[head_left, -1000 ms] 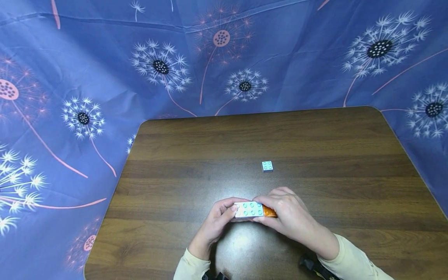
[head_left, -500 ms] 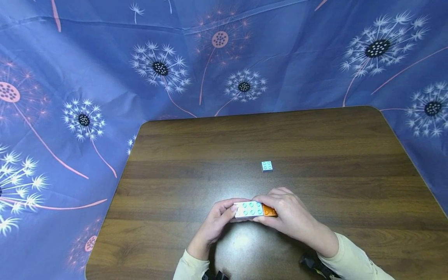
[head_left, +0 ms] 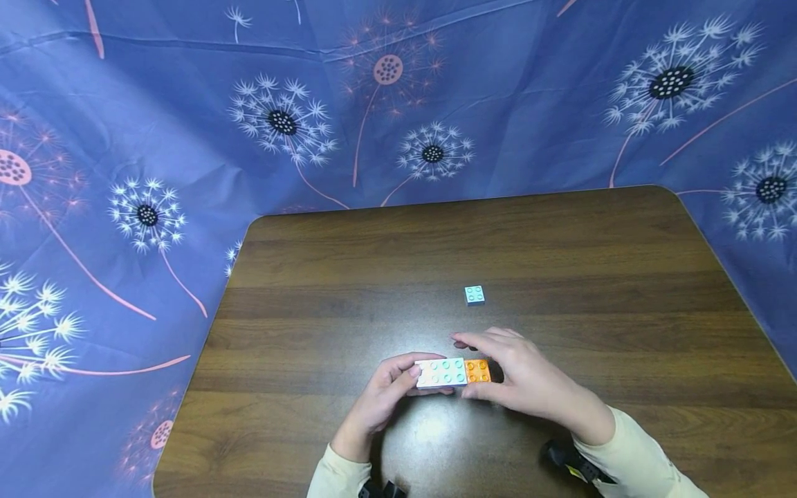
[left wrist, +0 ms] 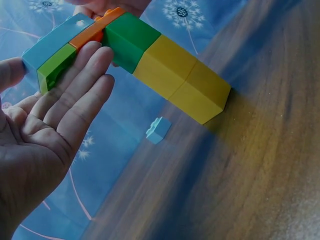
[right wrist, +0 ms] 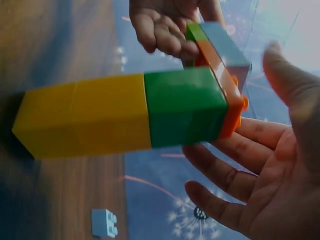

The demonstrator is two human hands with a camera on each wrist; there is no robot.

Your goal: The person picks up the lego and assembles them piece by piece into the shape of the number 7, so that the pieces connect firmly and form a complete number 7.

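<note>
A toy brick build stands on the table. Two yellow bricks (right wrist: 82,117) form its foot, a green brick (right wrist: 185,107) sits above them, and an orange brick (head_left: 478,371) lies across the top. A pale blue brick (left wrist: 60,42) is on the orange one's left part, with a light green brick (left wrist: 55,67) underneath, beside the orange. My left hand (head_left: 385,394) pinches the pale blue end, thumb on the near side and fingers opposite. Spread around the orange end is my right hand (head_left: 523,370), thumb and fingers apart; whether a fingertip touches it I cannot tell.
A small pale blue brick (head_left: 474,295) with studs upward lies on the wooden table (head_left: 311,277), beyond the build. Behind the table hangs a blue cloth (head_left: 529,124) with dandelion prints. Black wrist devices (head_left: 573,460) sit below the sleeves.
My right hand has let go of the build's orange end; its fingers have spread and drawn back slightly, uncovering the orange studs. The left hand and the build stay in place.
</note>
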